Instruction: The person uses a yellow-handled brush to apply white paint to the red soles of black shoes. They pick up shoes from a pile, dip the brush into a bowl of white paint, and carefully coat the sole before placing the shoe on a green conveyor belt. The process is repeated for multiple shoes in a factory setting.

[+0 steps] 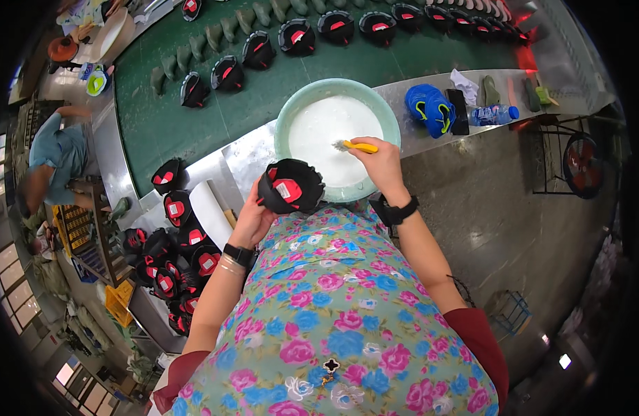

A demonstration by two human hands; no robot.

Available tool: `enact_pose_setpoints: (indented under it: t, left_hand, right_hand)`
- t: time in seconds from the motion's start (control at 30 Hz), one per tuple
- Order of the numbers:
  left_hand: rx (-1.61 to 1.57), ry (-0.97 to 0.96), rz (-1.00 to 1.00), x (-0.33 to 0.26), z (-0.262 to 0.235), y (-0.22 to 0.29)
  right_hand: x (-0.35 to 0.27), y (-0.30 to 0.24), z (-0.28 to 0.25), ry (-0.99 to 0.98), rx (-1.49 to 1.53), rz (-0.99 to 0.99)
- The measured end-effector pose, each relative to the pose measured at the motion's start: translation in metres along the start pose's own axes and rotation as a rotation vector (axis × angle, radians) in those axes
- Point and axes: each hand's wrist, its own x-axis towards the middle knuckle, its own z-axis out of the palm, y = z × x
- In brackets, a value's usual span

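My left hand (252, 220) grips a black shoe upper (307, 182) with a red inside and a white label, tilted so that its opening faces up. It is held at the near left rim of a pale green basin (285, 118) of white liquid. In my right hand (379, 166) is a brush (361, 146) with a yellow handle. Its bristles are over the liquid; whether they touch it I cannot tell. The fingers of both hands are closed round what they hold.
Black and red uppers (193, 237) are piled at left. More uppers (296, 37) and green shoe lasts (213, 37) line the green belt (167, 125). Blue shoes (430, 109), a phone (457, 112) and a bottle (489, 115) lie right of the basin. Another person (59, 149) sits far left.
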Motion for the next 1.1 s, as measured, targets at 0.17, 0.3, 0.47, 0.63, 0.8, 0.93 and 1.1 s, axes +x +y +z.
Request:
enact_pose_setpoints:
  t: [0.17,0.3,0.47,0.63,0.8,0.93,1.1]
  left_hand:
    - [0.005,-0.125,-0.044,0.027,0.023,0.002]
    - [0.036,-0.134,-0.051,0.038,0.035,0.008]
    - [0.113,-0.101,0.077,0.046,0.041,0.011]
    - [0.290,-0.089,0.191,0.049,0.051,0.018]
    - [0.252,-0.061,0.263,0.051,0.060,0.028]
    - [0.081,-0.199,0.193,0.053,0.049,0.035]
    - [-0.269,0.223,-0.223,0.059,0.053,0.037]
  right_hand:
    - [-0.001,-0.077,-0.027,-0.227,0.288,-0.050]
    - [0.003,-0.068,-0.028,-0.096,0.225,-0.079]
    - [-0.005,-0.056,-0.032,-0.021,-0.165,0.092]
    - [-0.011,-0.087,-0.045,-0.061,0.108,0.288]
    - [-0.009,-0.092,-0.052,-0.112,0.111,0.225]
    - [0.001,-0.072,-0.055,0.029,-0.064,0.101]
    - [0.008,-0.101,-0.053,-0.029,0.243,-0.142]
